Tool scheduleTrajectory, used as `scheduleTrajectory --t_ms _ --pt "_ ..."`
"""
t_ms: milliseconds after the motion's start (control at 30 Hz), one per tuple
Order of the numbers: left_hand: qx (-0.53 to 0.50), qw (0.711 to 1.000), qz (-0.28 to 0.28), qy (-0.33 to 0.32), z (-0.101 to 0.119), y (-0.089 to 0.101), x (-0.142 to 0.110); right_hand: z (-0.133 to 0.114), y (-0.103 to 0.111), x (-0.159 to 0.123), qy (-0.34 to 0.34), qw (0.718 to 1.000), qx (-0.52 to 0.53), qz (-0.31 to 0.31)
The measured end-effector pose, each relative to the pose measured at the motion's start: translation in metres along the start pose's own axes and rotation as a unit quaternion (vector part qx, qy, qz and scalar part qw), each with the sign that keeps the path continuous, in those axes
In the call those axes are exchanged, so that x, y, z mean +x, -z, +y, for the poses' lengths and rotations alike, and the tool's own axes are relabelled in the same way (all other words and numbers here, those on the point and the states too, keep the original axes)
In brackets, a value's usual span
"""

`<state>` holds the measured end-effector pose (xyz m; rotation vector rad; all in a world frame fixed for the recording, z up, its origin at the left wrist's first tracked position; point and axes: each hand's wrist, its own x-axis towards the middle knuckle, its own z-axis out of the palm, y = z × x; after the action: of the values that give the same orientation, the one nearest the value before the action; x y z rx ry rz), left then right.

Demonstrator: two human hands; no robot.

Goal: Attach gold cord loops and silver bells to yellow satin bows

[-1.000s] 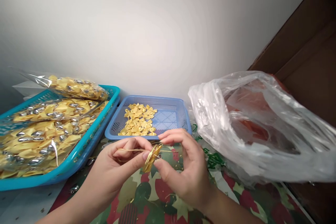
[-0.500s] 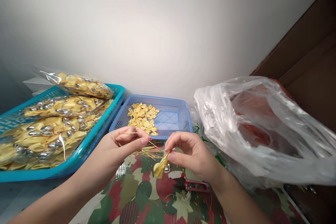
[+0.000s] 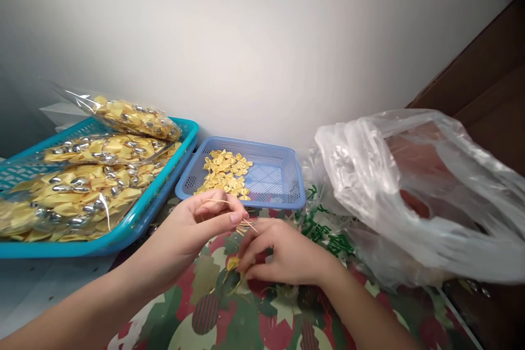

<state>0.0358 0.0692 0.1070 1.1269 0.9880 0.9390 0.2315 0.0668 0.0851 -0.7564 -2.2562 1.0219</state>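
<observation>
My left hand [image 3: 213, 216] pinches a thin gold cord [image 3: 251, 226] between thumb and forefinger, and a length of it loops over the fingers. Lower and to the right, my right hand [image 3: 273, 251] is closed, fingertips at a small yellow ribbon bow [image 3: 233, 263] just above the patterned cloth [image 3: 229, 311]. Motion blurs this bow, and its silver bell is out of sight. Behind both hands a blue basket [image 3: 283, 205] holds many loose yellow bows [image 3: 227, 167]. Several cut gold cords lie partly hidden between the hands.
On the left a teal basket [image 3: 123, 238] carries clear bags [image 3: 94, 175] of yellow bows with silver bells. A crumpled clear plastic bag [image 3: 356, 175] stands at the right, with green-printed plastic [image 3: 328, 229] beside it. A white wall [image 3: 262, 54] rises behind.
My right hand has moved down and left with the bow, now covering the thread snips. My left hand keeps its pinch on the cord. The view has shifted slightly.
</observation>
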Motion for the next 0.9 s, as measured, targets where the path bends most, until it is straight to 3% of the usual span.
scheduleTrajectory --t_ms 67,133,200,267,367,633,700,767,833,900 --pt "-0.01 0.999 -0.031 0.006 -0.004 -0.002 0.0 0.003 0.002 -0.002 -0.025 0.999 -0.013 0.021" --pt "-0.023 0.999 -0.046 0.017 -0.008 -0.004 0.0 0.003 0.005 -0.003 -0.045 0.993 -0.014 0.108" --pt "-0.039 0.997 -0.056 0.03 -0.011 -0.006 0.0 0.002 0.007 -0.003 -0.017 0.979 0.002 0.204" --pt "-0.058 0.995 -0.065 0.04 -0.013 -0.008 -0.001 -0.001 0.005 -0.003 0.052 0.965 0.029 0.255" --pt "-0.085 0.992 -0.086 0.044 -0.013 -0.01 -0.002 -0.004 0.0 -0.002 0.114 0.952 0.071 0.277" --pt "-0.058 0.992 -0.102 0.041 -0.013 -0.011 -0.005 -0.001 -0.006 -0.001 0.107 0.944 0.165 0.265" --pt "0.024 0.995 -0.101 0.009 -0.01 -0.01 -0.005 -0.006 -0.003 -0.003 0.106 0.94 0.166 0.279" --pt "0.186 0.976 -0.098 -0.048 -0.009 -0.007 -0.008 -0.015 0.003 -0.007 0.118 0.933 0.173 0.293" --pt "0.372 0.917 -0.115 -0.091 -0.011 -0.003 -0.012 -0.026 0.01 -0.012 0.138 0.925 0.172 0.309" --pt "0.483 0.856 -0.158 -0.094 -0.019 0.001 -0.019 -0.038 0.015 -0.016 0.151 0.919 0.167 0.322"
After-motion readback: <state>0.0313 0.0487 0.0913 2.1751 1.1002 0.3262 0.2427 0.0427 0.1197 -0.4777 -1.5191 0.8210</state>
